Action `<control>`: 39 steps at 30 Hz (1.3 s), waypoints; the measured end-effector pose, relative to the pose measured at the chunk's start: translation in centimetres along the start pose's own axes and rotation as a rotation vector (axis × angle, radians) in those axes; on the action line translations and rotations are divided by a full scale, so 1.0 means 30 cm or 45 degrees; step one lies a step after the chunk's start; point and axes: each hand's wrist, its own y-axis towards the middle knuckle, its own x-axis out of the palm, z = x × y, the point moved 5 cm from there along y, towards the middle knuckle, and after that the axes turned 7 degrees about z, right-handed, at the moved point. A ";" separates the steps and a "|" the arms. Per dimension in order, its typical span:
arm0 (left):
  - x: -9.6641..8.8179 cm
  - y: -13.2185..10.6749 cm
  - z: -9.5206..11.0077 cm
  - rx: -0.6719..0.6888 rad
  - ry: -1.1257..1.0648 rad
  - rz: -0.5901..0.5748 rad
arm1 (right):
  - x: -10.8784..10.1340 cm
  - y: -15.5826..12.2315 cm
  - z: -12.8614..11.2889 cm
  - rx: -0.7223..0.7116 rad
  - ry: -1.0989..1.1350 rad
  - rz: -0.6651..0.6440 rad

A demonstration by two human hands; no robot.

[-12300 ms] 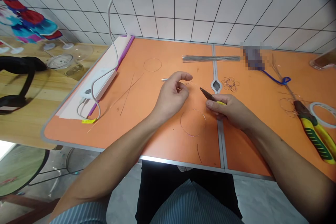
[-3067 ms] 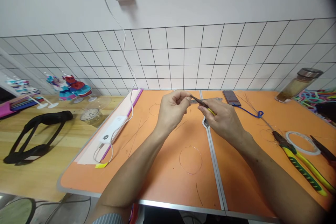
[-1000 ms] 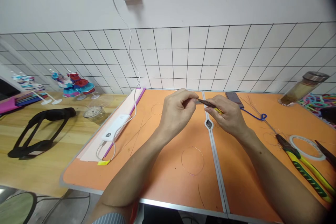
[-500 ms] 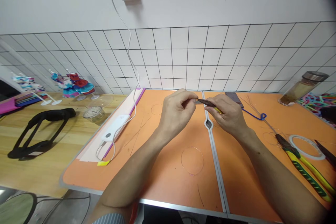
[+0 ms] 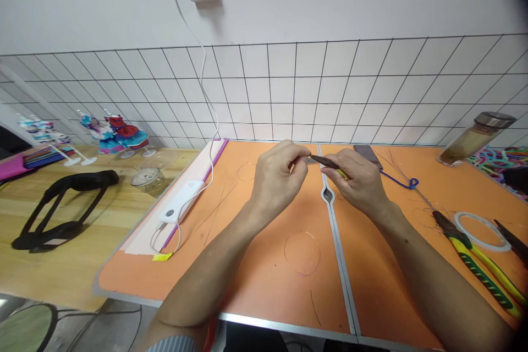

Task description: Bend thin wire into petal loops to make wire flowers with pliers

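My right hand [image 5: 358, 179] is closed around a pair of pliers [image 5: 324, 161] with dark jaws and a yellow handle. The jaws point left toward my left hand [image 5: 280, 173]. Its thumb and forefinger are pinched together right at the plier tip, and what lies between them is too small to make out. Both hands are raised above the far middle of the orange table [image 5: 264, 280]. Below them on the tabletop lie a thin wire ring [image 5: 302, 231] and a short dark piece of wire [image 5: 314, 307].
To the right are larger green-and-yellow pliers [image 5: 474, 264], a white ring [image 5: 480, 215], a phone [image 5: 368, 156], a blue cord [image 5: 398, 180] and a glass bottle [image 5: 474, 137]. A white power bank [image 5: 181, 203] with a cable, a black frame [image 5: 66, 209] and small figurines [image 5: 124, 135] stand left.
My left fingers have shifted very slightly at the plier tip. Otherwise both hands and the things on the table stay where they were.
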 end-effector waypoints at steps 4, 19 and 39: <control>0.000 0.000 0.000 0.007 0.024 -0.002 | 0.003 0.001 0.004 0.059 -0.005 -0.023; 0.007 0.002 -0.013 -0.211 -0.145 -0.003 | 0.018 -0.002 -0.010 0.232 0.232 -0.060; 0.044 -0.017 -0.073 -0.584 -0.461 0.049 | 0.050 -0.028 0.014 0.868 0.710 -0.335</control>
